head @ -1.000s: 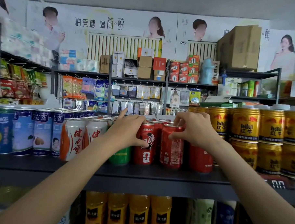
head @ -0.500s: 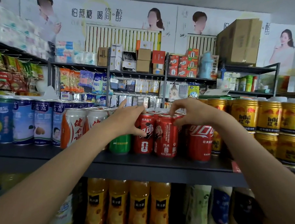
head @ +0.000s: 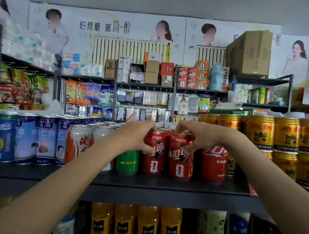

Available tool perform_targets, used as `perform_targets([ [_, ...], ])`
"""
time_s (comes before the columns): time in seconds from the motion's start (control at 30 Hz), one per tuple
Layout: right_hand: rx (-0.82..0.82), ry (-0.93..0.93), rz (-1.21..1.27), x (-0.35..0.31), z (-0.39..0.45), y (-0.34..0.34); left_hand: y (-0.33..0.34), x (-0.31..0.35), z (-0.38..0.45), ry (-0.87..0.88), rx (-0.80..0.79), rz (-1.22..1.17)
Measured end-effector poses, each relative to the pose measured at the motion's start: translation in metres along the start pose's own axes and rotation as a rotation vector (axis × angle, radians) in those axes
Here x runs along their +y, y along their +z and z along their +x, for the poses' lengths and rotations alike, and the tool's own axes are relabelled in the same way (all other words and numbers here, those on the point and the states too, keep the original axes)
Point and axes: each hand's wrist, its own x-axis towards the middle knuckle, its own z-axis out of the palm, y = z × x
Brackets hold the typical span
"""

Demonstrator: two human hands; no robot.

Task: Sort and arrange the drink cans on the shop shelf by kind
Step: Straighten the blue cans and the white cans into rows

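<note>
You're mid-step on the cola group: both hands are on the red cans at the front of the dark shelf [head: 165, 186]. Take the green can [head: 128, 160] as your landmark.

Left hand [head: 137, 135] sits just above the green can and wraps the first red can [head: 154, 152], which stands right beside the green one; thumb across its front, fingers over the rim, index sticking up free. Right hand [head: 200, 136] is curled over the second red can [head: 181, 157], one place further from the green can, thumb on its face and fingers hooked behind the top. A third red can [head: 214, 163] w/ a different label stands beyond that, touching the second, not held. More red tops show behind; can't tell how many.

On the green can's other side: white-and-orange cans [head: 80, 142], then blue-and-white cans [head: 43, 138]. Past the reds: stacked gold cans [head: 259, 133].

Judgement: reds are nearly grouped, but the green can sits alone between white and red. Next move prob. calls for squaring both held cans into a straight row, then letting go & finding where the green one belongs. Keep them upright; neighbours are tight, so a sideways shove could tip the third can.
</note>
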Motion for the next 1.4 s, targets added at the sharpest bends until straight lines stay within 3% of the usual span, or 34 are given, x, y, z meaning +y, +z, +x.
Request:
perform_targets([
  [0.17,-0.043,-0.024,0.025,0.007,0.004,-0.007,-0.017,-0.008,0.011,-0.042,0.051,-0.236],
  [0.27,0.149,-0.12,0.055,0.012,0.02,-0.02,-0.024,-0.022,0.023,-0.022,0.129,-0.247],
  [0.33,0.209,-0.142,0.055,0.012,0.038,-0.026,-0.021,-0.031,0.033,-0.029,0.065,-0.212],
  [0.57,0.027,-0.144,-0.112,0.01,0.103,-0.02,-0.012,-0.052,0.062,-0.044,-0.276,-0.268],
  [0.8,0.05,-0.261,0.106,0.011,0.106,-0.015,-0.012,-0.054,0.066,-0.067,-0.29,-0.353],
  [1.1,0.137,-0.28,0.111,0.003,0.108,-0.006,-0.013,-0.045,0.07,0.017,-0.182,-0.244],
  [1.4,0.18,-0.185,0.082,0.021,0.073,-0.036,-0.021,-0.038,0.074,0.027,-0.249,-0.238],
])
